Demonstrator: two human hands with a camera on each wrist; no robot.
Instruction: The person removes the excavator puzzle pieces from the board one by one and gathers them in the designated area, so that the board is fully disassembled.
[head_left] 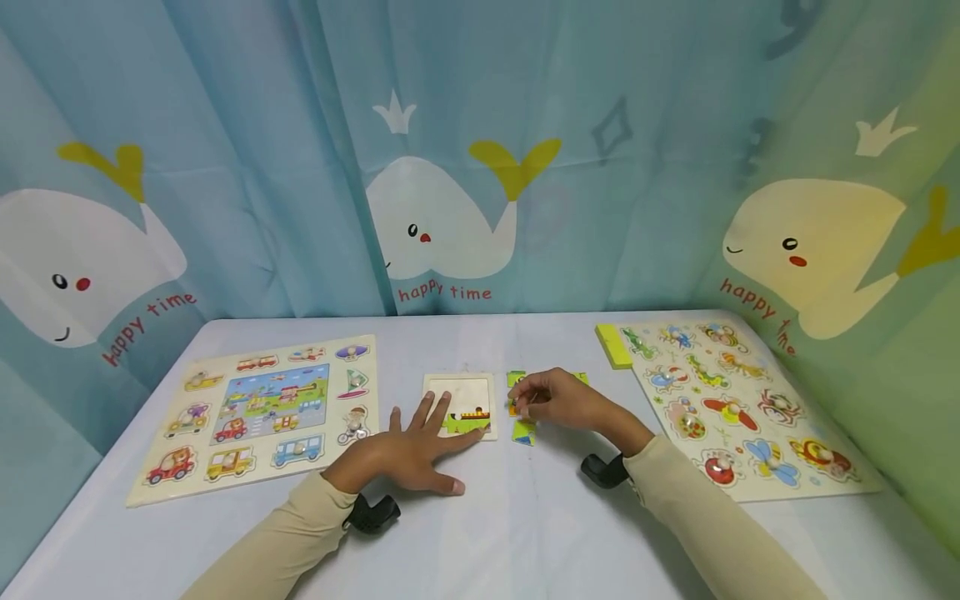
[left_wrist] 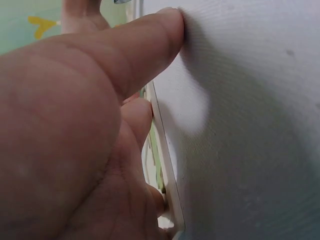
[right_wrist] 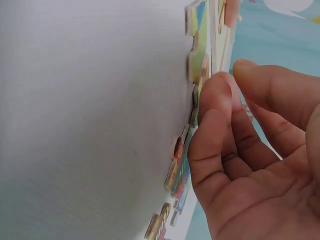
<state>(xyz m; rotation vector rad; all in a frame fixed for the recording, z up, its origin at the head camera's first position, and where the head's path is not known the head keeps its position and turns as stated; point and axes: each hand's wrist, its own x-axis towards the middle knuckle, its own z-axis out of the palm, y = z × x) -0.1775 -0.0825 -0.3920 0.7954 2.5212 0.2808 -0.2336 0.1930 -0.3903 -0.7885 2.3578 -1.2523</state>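
A small wooden puzzle frame lies mid-table, with green and yellow-red picture pieces along its lower part. My left hand spreads over its lower left, fingertips on the frame and thumb on the tablecloth. In the left wrist view, the fingers rest along the frame's edge. My right hand is bent over several loose jigsaw pieces just right of the frame. The right wrist view shows its fingertips right at the row of pieces, thumb apart, nothing visible between them.
A knobbed vehicle puzzle board lies at the left. On the right is a knobbed insect puzzle board, with a yellow block at its far corner. Behind the white-covered table hangs a whale-print curtain.
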